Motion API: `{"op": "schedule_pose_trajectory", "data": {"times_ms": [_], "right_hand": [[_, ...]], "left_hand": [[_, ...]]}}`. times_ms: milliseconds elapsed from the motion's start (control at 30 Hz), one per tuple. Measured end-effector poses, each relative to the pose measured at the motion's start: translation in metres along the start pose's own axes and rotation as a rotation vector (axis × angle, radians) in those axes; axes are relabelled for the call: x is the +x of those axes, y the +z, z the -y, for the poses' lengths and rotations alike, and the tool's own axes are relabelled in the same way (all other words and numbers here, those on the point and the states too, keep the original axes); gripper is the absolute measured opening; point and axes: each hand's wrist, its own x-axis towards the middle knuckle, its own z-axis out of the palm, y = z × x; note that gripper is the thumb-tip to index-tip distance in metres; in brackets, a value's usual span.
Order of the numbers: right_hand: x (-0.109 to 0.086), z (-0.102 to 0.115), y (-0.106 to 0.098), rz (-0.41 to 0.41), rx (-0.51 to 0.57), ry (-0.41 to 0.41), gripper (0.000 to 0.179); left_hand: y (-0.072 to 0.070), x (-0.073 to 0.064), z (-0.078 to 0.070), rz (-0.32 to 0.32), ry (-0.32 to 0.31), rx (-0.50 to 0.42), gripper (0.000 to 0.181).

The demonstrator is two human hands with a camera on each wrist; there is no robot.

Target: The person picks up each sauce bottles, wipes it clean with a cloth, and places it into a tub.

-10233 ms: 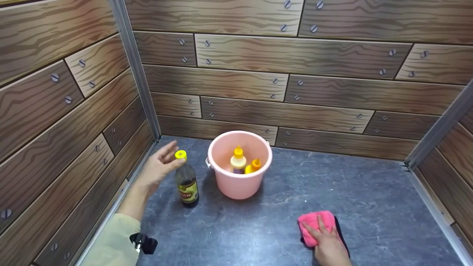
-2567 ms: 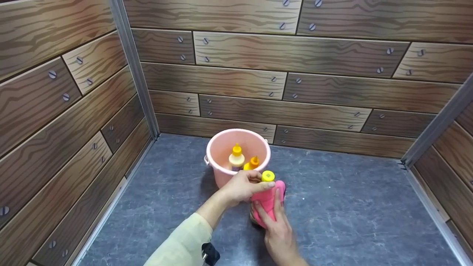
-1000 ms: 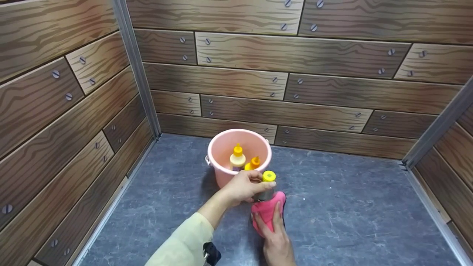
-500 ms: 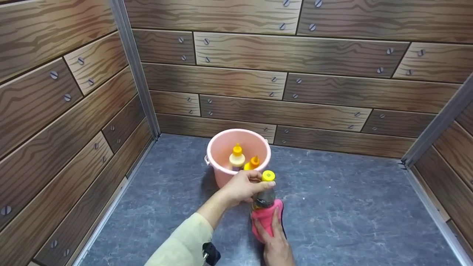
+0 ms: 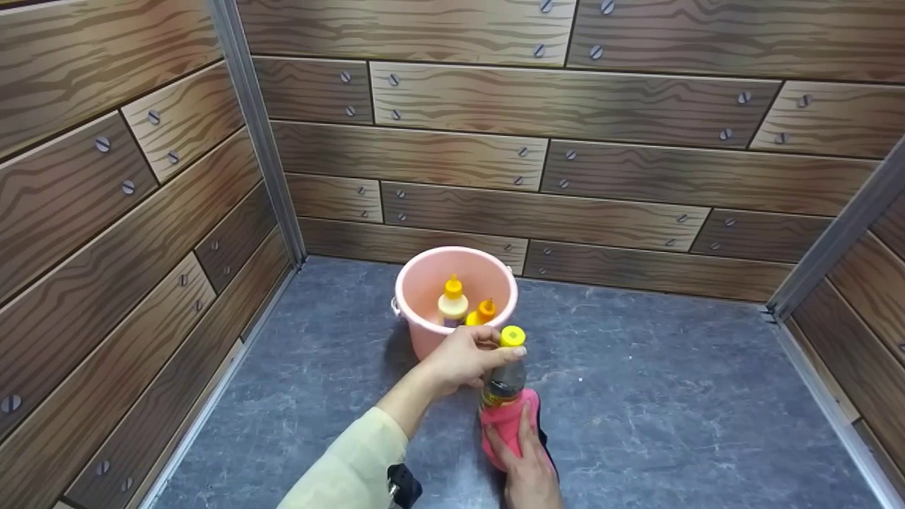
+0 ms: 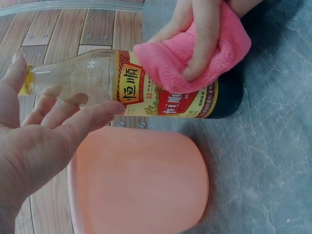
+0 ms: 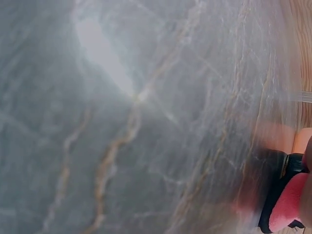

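Note:
A glass sauce bottle with a yellow cap, dark liquid and a red-and-yellow label stands upright in front of the bucket. Near its top, my left hand holds it, thumb by the cap and fingers along the neck and shoulder. Lower down, my right hand grips a folded pink cloth with a dark underside, pressed round the bottle's labelled body. In the left wrist view the cloth covers part of the label, and the dark base shows below it. The right wrist view catches only the cloth's edge and a bit of that hand.
Right behind the bottle is a pink bucket holding two squeeze bottles, one cream-coloured with an orange-yellow nozzle cap, one yellow. The dark marbled tabletop is bounded by wood-patterned walls at the back and sides.
The bottle was brought from left of the bucket to its front, and the cloth from the right. Over the last seconds the cloth slid down the bottle, exposing its shoulder; my left hand stayed put.

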Motion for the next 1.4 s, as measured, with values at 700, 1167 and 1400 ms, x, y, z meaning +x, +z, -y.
{"op": "schedule_pose_trajectory", "data": {"times_ms": [700,1167,1400], "right_hand": [[0.003,0.006,-0.014,0.337,-0.001,0.205,0.072],[0.017,0.003,-0.027,0.575,-0.082,0.257,0.043],[0.021,-0.004,-0.032,0.587,-0.086,0.281,0.032]], "left_hand": [[0.0,-0.002,-0.002,-0.004,0.003,0.021,0.029],[0.001,-0.001,-0.001,-0.024,0.014,0.074,0.031],[0.001,-0.001,-0.001,-0.021,0.011,0.065,0.033]]}}
